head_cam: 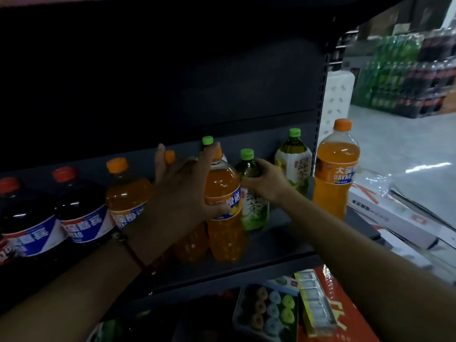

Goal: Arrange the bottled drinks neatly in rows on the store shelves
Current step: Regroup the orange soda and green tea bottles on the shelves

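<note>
Head view, left hand (182, 186) on orange bottle (223, 208), right hand (265, 180) on green-tea bottle (254, 206)

On the shelf (283, 245), cola bottles (81, 213) stand left of soda bottles (223, 208), tea bottles (293, 166) right.

Left hand (182, 186) grips orange bottle (223, 206); right hand (267, 180) holds green-tea bottle (254, 208).
</note>
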A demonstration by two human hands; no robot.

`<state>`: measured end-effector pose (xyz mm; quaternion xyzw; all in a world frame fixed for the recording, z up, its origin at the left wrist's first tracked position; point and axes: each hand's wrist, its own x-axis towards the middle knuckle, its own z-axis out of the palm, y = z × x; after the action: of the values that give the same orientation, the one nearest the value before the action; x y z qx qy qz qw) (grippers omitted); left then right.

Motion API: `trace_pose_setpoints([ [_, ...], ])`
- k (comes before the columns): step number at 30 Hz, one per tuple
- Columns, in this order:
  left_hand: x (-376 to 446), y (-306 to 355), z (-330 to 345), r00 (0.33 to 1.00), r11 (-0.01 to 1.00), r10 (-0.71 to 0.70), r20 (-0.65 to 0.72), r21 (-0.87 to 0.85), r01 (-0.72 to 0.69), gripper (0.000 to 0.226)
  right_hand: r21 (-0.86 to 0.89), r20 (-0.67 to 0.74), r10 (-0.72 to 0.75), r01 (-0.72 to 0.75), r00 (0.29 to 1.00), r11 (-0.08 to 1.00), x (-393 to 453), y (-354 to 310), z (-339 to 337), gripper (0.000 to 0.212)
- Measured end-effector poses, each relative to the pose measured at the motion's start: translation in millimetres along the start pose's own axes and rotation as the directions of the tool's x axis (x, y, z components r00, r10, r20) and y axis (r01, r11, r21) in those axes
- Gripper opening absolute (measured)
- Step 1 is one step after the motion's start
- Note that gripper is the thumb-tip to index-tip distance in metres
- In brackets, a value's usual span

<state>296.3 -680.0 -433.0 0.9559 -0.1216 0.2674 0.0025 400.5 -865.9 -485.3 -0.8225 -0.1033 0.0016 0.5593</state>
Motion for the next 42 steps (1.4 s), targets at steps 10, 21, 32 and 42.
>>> trace_pose_setpoints([
  [10, 2.1, -3.3, 19.2, 0.999, 0.999, 0.028, -0.044, 0.018, -0.027, 0.122, -0.021, -0.124, 0.03, -0.033, 0.992, 0.999, -91.0, -10.2, -40.3, 0.05],
  [21, -25.2, 62.9, -131.4, 0.812, 0.29, 0.183, 0.554, -0.82, 0.494, 0.104, 0.072, -0.009, 0.196, -0.195, 0.981, 0.978, -188.2, -190.4, -69.0, 0.045],
  [32, -20.1, 63.9, -314.7, 0.745, 0.038, -0.039, 0.666, -0.744, 0.667, 0.079, 0.213, 0.328, 0.357, -0.437, 0.875, 0.874, -299.6, -323.2, -124.4, 0.055],
  [42, -25.9, 15.1, -415.7, 0.755, -0.051, -0.274, 0.596, -0.793, 0.607, 0.073, 0.223, 0.41, 0.158, -0.266, 0.899, 0.938, -290.0, -407.9, -97.0, 0.066],
])
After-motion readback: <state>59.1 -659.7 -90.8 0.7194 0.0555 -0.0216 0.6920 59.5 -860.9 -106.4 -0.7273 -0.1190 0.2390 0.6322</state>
